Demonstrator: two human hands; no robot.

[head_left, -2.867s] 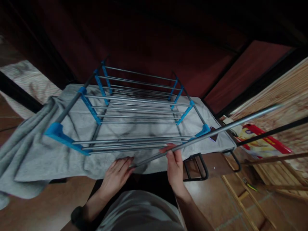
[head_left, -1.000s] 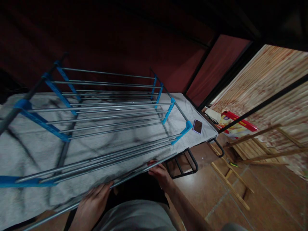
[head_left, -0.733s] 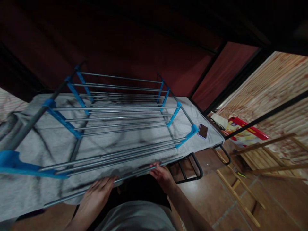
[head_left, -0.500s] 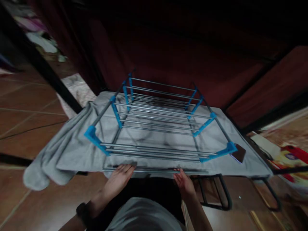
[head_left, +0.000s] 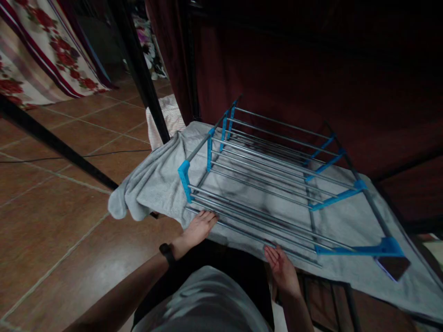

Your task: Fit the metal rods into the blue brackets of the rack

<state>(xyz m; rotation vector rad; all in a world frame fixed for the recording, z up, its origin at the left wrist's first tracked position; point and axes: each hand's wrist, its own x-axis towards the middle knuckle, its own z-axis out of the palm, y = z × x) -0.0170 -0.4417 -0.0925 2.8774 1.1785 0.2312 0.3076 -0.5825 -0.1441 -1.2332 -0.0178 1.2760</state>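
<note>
A metal rack (head_left: 270, 170) of thin steel rods and blue plastic brackets lies on a grey cloth (head_left: 155, 184). Along the cloth's near edge, in front of the rack, lies a loose steel rod (head_left: 242, 233). My left hand (head_left: 199, 226) rests flat with its fingers stretched over the rod's left end, just below the nearest blue bracket (head_left: 184, 180). My right hand (head_left: 280, 267) is farther right, palm turned up and fingers apart, its fingertips touching the rod. Neither hand is wrapped round anything. A black watch (head_left: 168, 252) sits on my left wrist.
A dark phone (head_left: 394, 267) lies on the cloth by the rack's near right corner. Black metal posts (head_left: 138, 69) stand at the left. A flowered fabric (head_left: 41, 60) hangs at far left over the tiled floor (head_left: 51, 216). A dark red wall (head_left: 311, 69) is behind.
The view has swung left. The loose rod, held up at an angle earlier, now lies flat along the cloth's near edge, and both hands have opened onto it.
</note>
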